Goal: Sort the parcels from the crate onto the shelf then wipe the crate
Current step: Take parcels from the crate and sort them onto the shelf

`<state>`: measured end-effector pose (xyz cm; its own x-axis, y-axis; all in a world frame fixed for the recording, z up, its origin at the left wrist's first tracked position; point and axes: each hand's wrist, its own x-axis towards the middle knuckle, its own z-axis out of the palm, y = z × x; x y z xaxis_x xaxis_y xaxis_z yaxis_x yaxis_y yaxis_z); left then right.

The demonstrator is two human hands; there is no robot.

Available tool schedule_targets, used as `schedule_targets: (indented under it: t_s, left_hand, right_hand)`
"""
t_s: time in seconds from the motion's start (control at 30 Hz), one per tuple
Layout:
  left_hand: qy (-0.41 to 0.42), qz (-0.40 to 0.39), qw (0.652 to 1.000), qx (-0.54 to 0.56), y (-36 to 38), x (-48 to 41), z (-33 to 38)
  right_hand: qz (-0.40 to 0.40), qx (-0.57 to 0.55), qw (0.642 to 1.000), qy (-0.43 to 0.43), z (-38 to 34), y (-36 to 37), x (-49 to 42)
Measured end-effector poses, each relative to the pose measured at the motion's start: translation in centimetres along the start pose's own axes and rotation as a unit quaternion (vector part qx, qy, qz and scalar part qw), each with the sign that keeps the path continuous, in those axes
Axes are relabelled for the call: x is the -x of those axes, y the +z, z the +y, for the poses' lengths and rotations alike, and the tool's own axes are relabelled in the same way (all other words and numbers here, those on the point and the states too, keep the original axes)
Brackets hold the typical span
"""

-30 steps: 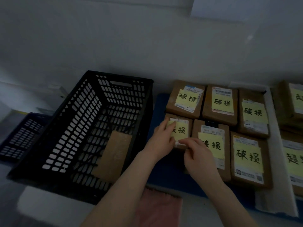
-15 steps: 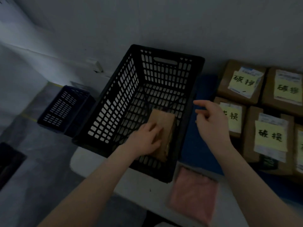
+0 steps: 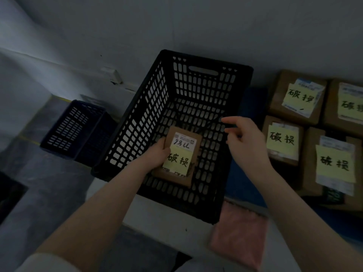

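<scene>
A black slotted crate point(image 3: 155, 107) stands on the white shelf surface. Inside it my left hand point(image 3: 156, 154) grips the left edge of a brown parcel point(image 3: 193, 174), turned label up with a white label and a yellow note on top. Over the crate's right side my right hand point(image 3: 246, 138) hovers with loosely curled fingers and holds nothing. Several brown parcels with yellow notes, the nearest one point(image 3: 282, 141) among them, lie in rows on a blue mat point(image 3: 247, 185) to the right of the crate.
A pink cloth point(image 3: 238, 238) lies on the white surface point(image 3: 167, 218) in front of the crate's right corner. A dark blue crate point(image 3: 72, 128) sits lower down at the left on the grey floor. A grey wall rises right behind the crates.
My left hand left the shelved parcel, reached into the crate and turned the brown parcel label up. My right hand drew back from the parcels to above the crate. The view swung left.
</scene>
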<state>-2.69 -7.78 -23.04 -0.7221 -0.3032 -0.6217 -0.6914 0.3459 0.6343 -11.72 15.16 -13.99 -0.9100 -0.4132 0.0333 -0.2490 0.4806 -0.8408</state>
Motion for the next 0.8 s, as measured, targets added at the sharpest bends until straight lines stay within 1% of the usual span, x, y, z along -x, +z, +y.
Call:
schedule_targets:
  t_s: [0.17,0.27,0.3,0.33,0.4,0.43,0.47,0.5,0.6,0.73,0.8]
  left_hand:
    - [0.006,0.012,0.999,-0.034,-0.1,-1.4,-0.1]
    - [0.020,0.034,0.996,-0.077,0.0,-1.6,-0.4]
    - [0.025,0.040,0.994,-0.094,0.1,-1.6,-0.6]
    - [0.025,0.042,0.993,-0.110,0.2,-1.6,-0.7]
    - [0.023,0.042,0.990,-0.133,0.4,-1.5,-0.8]
    - [0.024,0.042,0.990,-0.135,0.5,-1.5,-0.9]
    - [0.029,0.043,0.990,-0.131,0.7,-1.5,-0.9]
    - [0.036,0.046,0.990,-0.125,0.8,-1.6,-0.8]
    - [0.063,0.055,0.989,-0.121,1.2,-1.9,-0.7]
    - [0.127,0.053,0.983,-0.118,0.7,-2.6,-0.9]
    - [0.145,0.047,0.981,-0.122,0.1,-3.0,-1.3]
  right_hand:
    - [-0.100,0.063,0.992,-0.046,-0.9,2.2,0.4]
    - [-0.152,0.113,0.981,-0.041,-1.4,4.4,0.6]
    - [-0.184,0.133,0.974,-0.029,-1.5,5.3,0.7]
    - [-0.231,0.170,0.958,-0.007,-1.5,6.4,0.7]
    - [-0.345,0.275,0.896,0.052,-1.1,8.5,0.8]
    - [-0.381,0.304,0.870,0.077,-0.8,9.5,0.7]
    - [-0.397,0.311,0.859,0.091,-0.5,10.3,0.7]
    - [-0.396,0.304,0.861,0.094,-0.1,11.1,0.5]
    - [-0.357,0.271,0.891,0.065,0.9,12.4,-0.3]
    - [-0.311,0.234,0.920,0.035,2.0,12.3,-2.3]
    - [-0.289,0.214,0.932,0.040,2.4,12.3,-3.2]
